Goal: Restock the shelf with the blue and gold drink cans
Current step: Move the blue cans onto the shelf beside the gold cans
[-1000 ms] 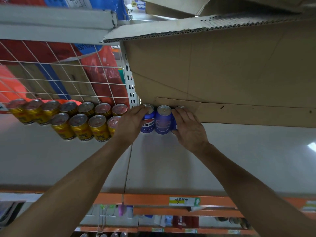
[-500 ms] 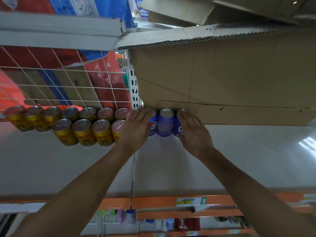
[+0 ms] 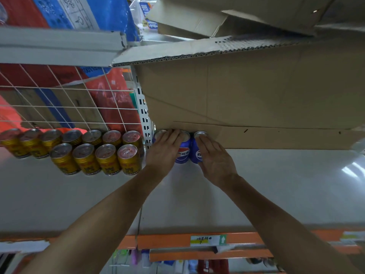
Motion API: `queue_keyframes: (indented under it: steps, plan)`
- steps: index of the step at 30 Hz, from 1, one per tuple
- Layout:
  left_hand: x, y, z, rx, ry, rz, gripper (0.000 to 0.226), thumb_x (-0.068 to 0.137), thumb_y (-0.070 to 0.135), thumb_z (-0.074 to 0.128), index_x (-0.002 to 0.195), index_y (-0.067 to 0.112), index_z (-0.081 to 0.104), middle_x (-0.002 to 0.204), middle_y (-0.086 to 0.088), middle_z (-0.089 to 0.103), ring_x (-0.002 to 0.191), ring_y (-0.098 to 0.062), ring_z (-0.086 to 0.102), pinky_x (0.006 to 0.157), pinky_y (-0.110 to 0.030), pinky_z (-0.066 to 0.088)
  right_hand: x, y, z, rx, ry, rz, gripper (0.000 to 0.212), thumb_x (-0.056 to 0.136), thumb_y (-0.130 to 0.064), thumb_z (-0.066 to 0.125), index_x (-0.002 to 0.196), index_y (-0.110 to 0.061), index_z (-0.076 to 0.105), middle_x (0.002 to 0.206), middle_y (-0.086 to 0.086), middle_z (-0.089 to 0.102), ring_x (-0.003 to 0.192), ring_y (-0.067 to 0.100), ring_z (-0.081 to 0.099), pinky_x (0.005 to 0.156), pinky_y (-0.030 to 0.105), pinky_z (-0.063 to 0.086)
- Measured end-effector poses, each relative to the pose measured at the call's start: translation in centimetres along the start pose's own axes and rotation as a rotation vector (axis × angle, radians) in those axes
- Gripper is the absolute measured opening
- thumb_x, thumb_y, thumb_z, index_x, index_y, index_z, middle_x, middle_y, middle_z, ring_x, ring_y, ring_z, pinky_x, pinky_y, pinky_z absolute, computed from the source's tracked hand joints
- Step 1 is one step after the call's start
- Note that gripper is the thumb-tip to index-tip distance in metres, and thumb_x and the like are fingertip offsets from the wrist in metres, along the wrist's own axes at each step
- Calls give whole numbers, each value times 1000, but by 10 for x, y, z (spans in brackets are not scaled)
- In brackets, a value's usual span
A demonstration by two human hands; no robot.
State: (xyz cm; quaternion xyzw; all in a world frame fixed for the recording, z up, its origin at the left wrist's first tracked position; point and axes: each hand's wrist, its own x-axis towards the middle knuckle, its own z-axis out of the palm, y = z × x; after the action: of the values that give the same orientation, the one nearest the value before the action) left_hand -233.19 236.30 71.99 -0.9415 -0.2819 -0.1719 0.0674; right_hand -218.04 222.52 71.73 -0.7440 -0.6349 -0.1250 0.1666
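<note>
A large brown cardboard box [image 3: 256, 91] fills the upper right, its corrugated top edge exposed. More cardboard [image 3: 193, 22] lies above it. At left, a white wire grid [image 3: 65, 107] stands in front of red and blue sacks [image 3: 110, 99]. A grey slotted post [image 3: 145, 115] stands between grid and box. Below, an orange rail [image 3: 243, 239] carries a white, yellow and green label [image 3: 207, 240]. Goods beneath the rail are blurred.

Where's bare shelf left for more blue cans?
Bare shelf runs right of the right hand, between the cardboard box and the orange front edge. More lies in front of the gold cans. Crowded: the blue cans under the left hand fill the corner where post meets box.
</note>
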Motion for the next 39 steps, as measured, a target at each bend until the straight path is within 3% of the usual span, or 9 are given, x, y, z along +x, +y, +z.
queue_keyframes:
  steps: [7,13,19,24,30,33,36,39]
  plan:
    - [-5,4,1,-18,16,-32,81,70,17,89,142,13,51,142,-9,58,132,-28,55,108,-41,45,0,-2,-3,28,-54,5,96,64,-7,89,147,4,43,149,22,49,134,37,52,106,50,48]
    - [-19,11,-17,-53,55,-59,79,80,29,81,147,7,46,148,-14,52,139,-31,47,118,-42,30,0,-11,-15,-16,-35,-59,86,66,-8,86,142,7,48,143,25,53,134,41,52,106,55,47]
    - [-102,22,-55,-112,123,-202,69,89,30,70,148,4,45,150,-16,49,142,-33,43,115,-49,38,-15,-51,-28,36,-87,-144,84,73,-15,83,147,-1,45,148,19,50,136,37,49,113,52,41]
    - [-209,27,-76,-116,57,-411,60,91,29,68,145,7,51,147,-15,53,138,-36,47,116,-50,37,-42,-109,-35,149,-157,-292,73,80,-15,77,145,0,47,147,18,50,133,38,50,109,47,43]
    - [-315,14,-90,-41,-29,-630,57,90,31,68,140,7,56,143,-15,57,132,-35,53,111,-48,40,-66,-198,-16,235,-314,-482,72,97,-28,58,158,-11,25,163,7,28,150,27,25,122,37,20]
    - [-363,3,-101,-42,-6,-694,55,92,35,56,139,6,56,142,-16,58,132,-35,53,110,-48,41,-81,-249,-5,220,-344,-581,71,92,-28,65,153,-9,35,157,10,40,145,29,36,120,39,26]
    - [-421,-10,-112,-56,-10,-795,61,88,24,71,143,8,52,145,-15,55,135,-35,51,113,-50,41,-103,-303,0,222,-328,-634,71,84,-29,74,146,-6,47,147,12,53,135,32,50,112,44,40]
    - [-485,-14,-124,-113,-52,-905,65,90,26,70,148,10,46,156,-11,43,144,-31,40,119,-47,34,-134,-358,11,221,-336,-671,69,88,-33,71,148,-8,45,148,10,52,137,29,50,113,40,38]
